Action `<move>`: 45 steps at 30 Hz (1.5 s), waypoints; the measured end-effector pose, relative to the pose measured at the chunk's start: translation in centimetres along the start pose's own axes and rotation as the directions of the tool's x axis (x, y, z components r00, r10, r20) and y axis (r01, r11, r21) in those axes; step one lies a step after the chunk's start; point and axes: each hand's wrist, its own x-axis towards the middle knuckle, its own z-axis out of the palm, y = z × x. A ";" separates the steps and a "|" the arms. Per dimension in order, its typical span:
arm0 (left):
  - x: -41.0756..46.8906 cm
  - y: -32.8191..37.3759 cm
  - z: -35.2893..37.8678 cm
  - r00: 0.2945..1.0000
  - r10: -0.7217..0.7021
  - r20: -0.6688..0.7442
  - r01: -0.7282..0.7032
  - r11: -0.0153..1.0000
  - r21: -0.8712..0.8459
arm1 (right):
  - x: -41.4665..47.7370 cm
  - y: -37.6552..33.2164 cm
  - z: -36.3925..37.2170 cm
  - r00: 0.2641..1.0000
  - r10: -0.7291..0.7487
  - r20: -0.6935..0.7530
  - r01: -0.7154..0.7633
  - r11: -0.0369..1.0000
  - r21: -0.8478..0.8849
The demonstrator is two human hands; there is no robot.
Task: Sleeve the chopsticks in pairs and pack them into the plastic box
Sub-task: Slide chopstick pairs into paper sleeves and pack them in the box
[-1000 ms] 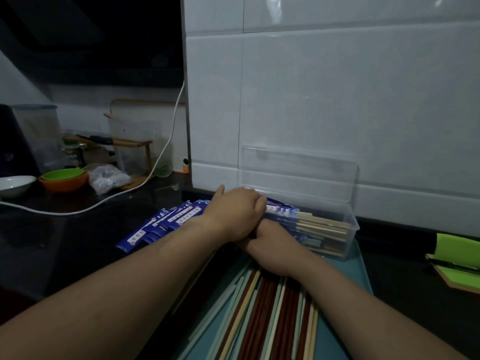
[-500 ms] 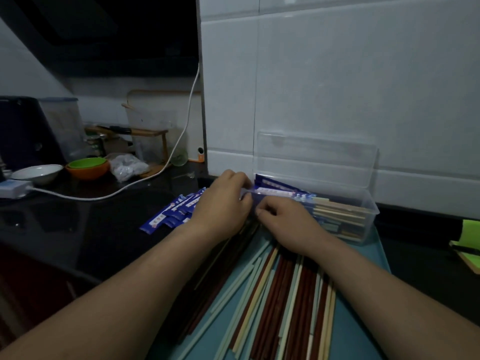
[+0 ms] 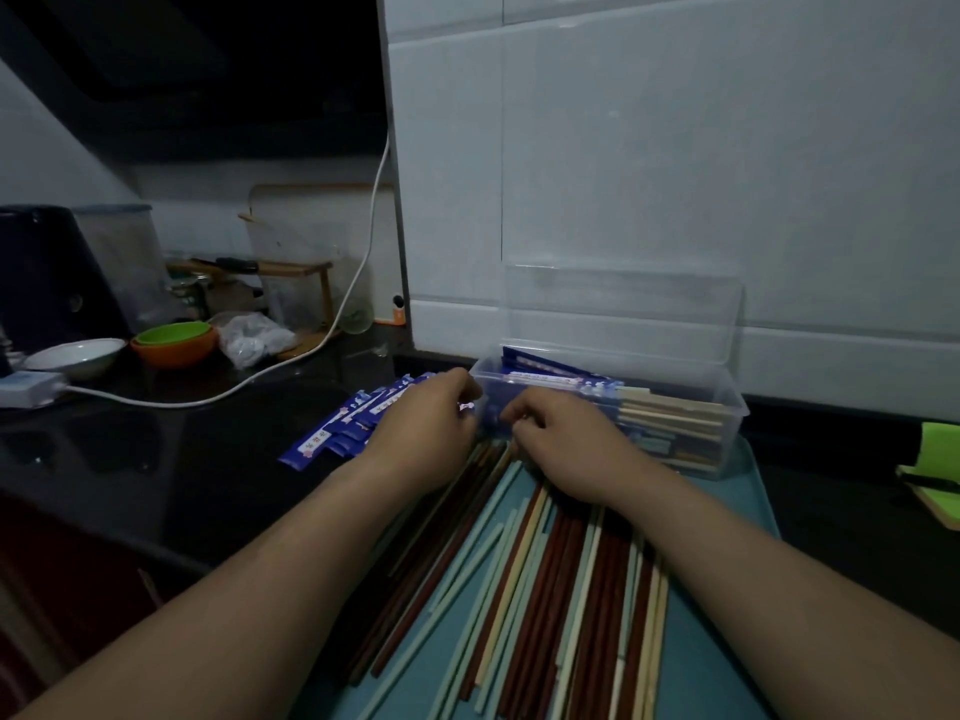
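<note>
The clear plastic box (image 3: 727, 407) stands against the white tiled wall, its lid (image 3: 623, 304) open and leaning back. Sleeved chopsticks (image 3: 550, 379) lie inside, blue sleeves to the left and bare pale ends to the right. Loose chopsticks (image 3: 524, 589) in red-brown, pale green and cream are spread over a teal tray (image 3: 727, 641). A pile of empty blue sleeves (image 3: 337, 428) lies left of the box. My left hand (image 3: 421, 433) is at the box's left end, fingers curled. My right hand (image 3: 563, 446) is by the front wall, fingers curled over the chopstick tips; the backs of both hands hide any grip.
On the dark counter to the left lie a white cable (image 3: 208, 397) with its adapter (image 3: 28, 389), a white dish (image 3: 72, 356), stacked green and orange bowls (image 3: 174, 343) and a plastic bag (image 3: 254, 340). A green pad (image 3: 935, 459) sits at the right edge.
Both hands have drawn back a little from the box's left end and moved apart. The view has shifted closer over the tray, showing more of the loose chopsticks.
</note>
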 end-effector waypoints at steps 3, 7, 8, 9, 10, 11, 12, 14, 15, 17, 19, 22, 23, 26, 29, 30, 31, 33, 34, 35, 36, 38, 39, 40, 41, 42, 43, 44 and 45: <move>0.1 -0.3 0.2 1.000 -0.005 0.014 0.004 0.999 0.039 | -0.1 0.2 -0.1 0.999 0.043 0.017 -0.044 0.998 0.036; 0.3 -0.3 -0.3 0.999 -0.026 0.041 0.021 0.991 0.133 | -0.1 0.1 -0.4 0.993 0.114 0.031 -0.118 0.976 0.183; 0.3 -0.2 -0.6 0.997 -0.038 0.066 0.027 0.986 0.166 | -0.1 0.1 -0.5 0.993 0.117 0.031 -0.121 0.974 0.192; 0.3 -0.1 -0.7 0.994 -0.051 0.101 0.029 0.979 0.202 | -0.1 0.1 -0.5 0.993 0.114 0.028 -0.117 0.974 0.196; 0.2 0.1 -0.9 0.987 -0.063 0.149 0.026 0.971 0.239 | -0.1 0.0 -0.5 0.994 0.110 0.021 -0.112 0.973 0.201; 0.1 0.4 -1.0 0.979 -0.068 0.194 0.012 0.962 0.274 | -0.2 0.0 -0.6 0.994 0.106 0.011 -0.105 0.972 0.208; -0.2 0.9 -1.1 0.969 -0.070 0.238 -0.005 0.954 0.299 | -0.2 0.0 -0.6 0.995 0.102 -0.001 -0.099 0.972 0.214; -0.7 1.6 -1.1 0.947 -0.070 0.314 -0.036 0.947 0.319 | -0.1 0.1 -0.9 0.995 0.094 -0.027 -0.086 0.973 0.213; -0.8 2.0 -1.1 0.935 -0.069 0.347 -0.051 0.944 0.325 | -0.1 0.1 -0.9 0.995 0.088 -0.039 -0.078 0.976 0.204; -1.0 2.3 -1.1 0.919 -0.074 0.386 -0.073 0.933 0.353 | -0.1 0.1 -0.9 0.996 0.075 -0.053 -0.063 0.979 0.194; -1.0 2.4 -1.2 0.911 -0.087 0.403 -0.073 0.928 0.365 | -0.2 0.0 -0.9 0.996 0.068 -0.059 -0.057 0.983 0.174; -1.2 2.8 -1.1 0.916 -0.090 0.392 -0.068 0.925 0.373 | -0.2 0.0 -0.9 0.996 0.069 -0.065 -0.059 0.989 0.134; -1.3 2.9 -0.9 0.922 -0.084 0.378 -0.070 0.925 0.375 | -0.2 -0.1 -1.0 0.995 0.071 -0.063 -0.063 0.990 0.126; -1.6 3.0 -0.4 0.946 -0.062 0.318 -0.070 0.919 0.387 | -0.3 -0.1 -1.0 0.996 0.083 -0.034 -0.080 0.992 0.097; -1.7 2.6 -0.2 0.964 -0.064 0.257 -0.034 0.932 0.360 | -0.4 -0.2 -1.0 0.997 0.076 0.001 -0.076 0.996 0.046; -1.6 2.4 -0.1 0.968 -0.078 0.240 -0.003 0.947 0.322 | -0.4 -0.2 -1.0 0.997 0.074 0.009 -0.074 0.997 0.029; -1.6 2.2 -0.2 0.972 -0.094 0.217 0.035 0.964 0.263 | -0.4 -0.2 -1.0 0.997 0.070 0.012 -0.070 0.997 0.020; -1.4 1.9 -0.6 0.978 -0.128 0.166 0.111 0.988 0.111 | -0.5 -0.2 -0.9 0.998 0.060 0.017 -0.060 0.998 0.013; -1.3 1.7 -0.9 0.978 -0.145 0.152 0.141 0.989 0.035 | -0.4 -0.2 -0.9 0.998 0.055 0.022 -0.055 0.998 0.005; -1.2 1.7 -1.1 0.976 -0.159 0.150 0.166 0.985 -0.038 | -0.5 -0.2 -0.9 0.998 0.049 0.028 -0.049 0.999 -0.006; -1.2 1.6 -1.3 0.974 -0.169 0.153 0.185 0.977 -0.102 | -0.4 -0.2 -0.9 0.999 0.045 0.031 -0.044 0.999 -0.015; -1.2 1.5 -1.5 0.970 -0.179 0.162 0.208 0.961 -0.182 | -0.4 -0.2 -0.8 0.999 0.042 0.034 -0.041 0.999 -0.022; -1.2 1.5 -1.6 0.968 -0.179 0.176 0.211 0.959 -0.188 | -0.4 -0.1 -0.8 0.999 0.042 0.034 -0.041 0.999 -0.022; -1.2 1.6 -1.7 0.963 -0.171 0.207 0.207 0.964 -0.165 | -0.4 -0.1 -0.8 0.998 0.041 0.037 -0.040 0.999 -0.026; -1.2 1.8 -2.0 0.954 -0.153 0.258 0.188 0.976 -0.114 | -0.4 -0.1 -0.8 0.998 0.037 0.041 -0.036 0.999 -0.034; -1.2 2.0 -2.4 0.934 -0.131 0.333 0.154 0.987 -0.045 | -0.4 -0.1 -0.8 0.998 0.033 0.045 -0.031 0.999 -0.043; -1.3 2.3 -2.7 0.901 -0.109 0.419 0.108 0.994 0.027 | -0.4 -0.1 -0.8 0.998 0.031 0.046 -0.029 0.998 -0.049; -1.5 2.7 -3.0 0.859 -0.097 0.502 0.055 0.994 0.097 | -0.3 -0.1 -0.8 0.998 0.031 0.047 -0.029 0.998 -0.051; -1.6 3.0 -3.2 0.818 -0.095 0.567 0.001 0.986 0.165 | -0.3 -0.1 -0.8 0.998 0.032 0.048 -0.029 0.998 -0.050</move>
